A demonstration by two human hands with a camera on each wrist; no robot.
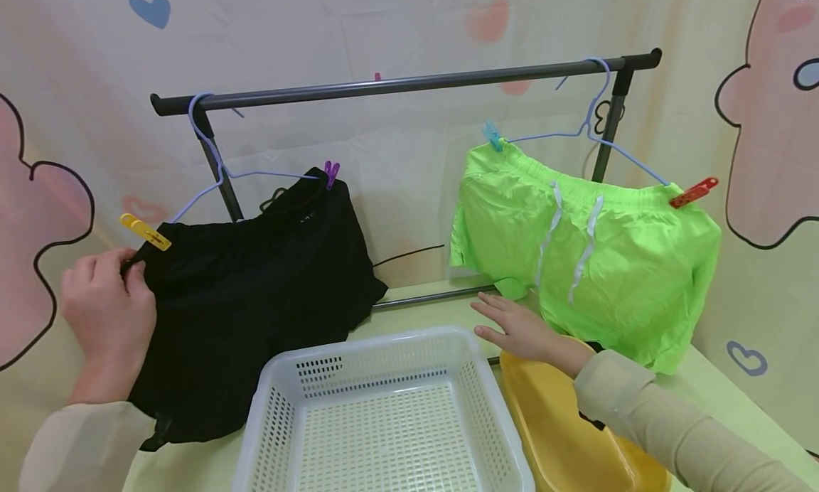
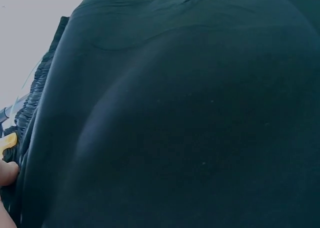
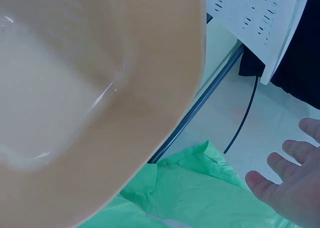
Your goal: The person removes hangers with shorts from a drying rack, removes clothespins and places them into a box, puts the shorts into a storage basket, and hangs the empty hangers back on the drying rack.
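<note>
Black shorts (image 1: 256, 286) hang from a blue hanger (image 1: 220, 170) on the left of the rack, held by a yellow clothespin (image 1: 146, 232) and a purple clothespin (image 1: 331, 173). My left hand (image 1: 109, 314) pinches the left edge of their waistband just below the yellow clothespin; the black cloth (image 2: 175, 118) fills most of the left wrist view. Over the yellow basin's far end, my right hand (image 1: 527, 328) is held with fingers spread and nothing in it. Beside it hang bright green shorts (image 1: 589, 250), clipped by a light blue clothespin (image 1: 492, 136) and a red clothespin (image 1: 694, 193).
The dark metal rack (image 1: 409, 84) spans the back of the pale green table (image 1: 185, 471). A white perforated basket (image 1: 384, 339) stands at the front middle, with the yellow basin (image 1: 544, 435) close on its right. A patterned cloth (image 1: 409, 23) covers the wall behind.
</note>
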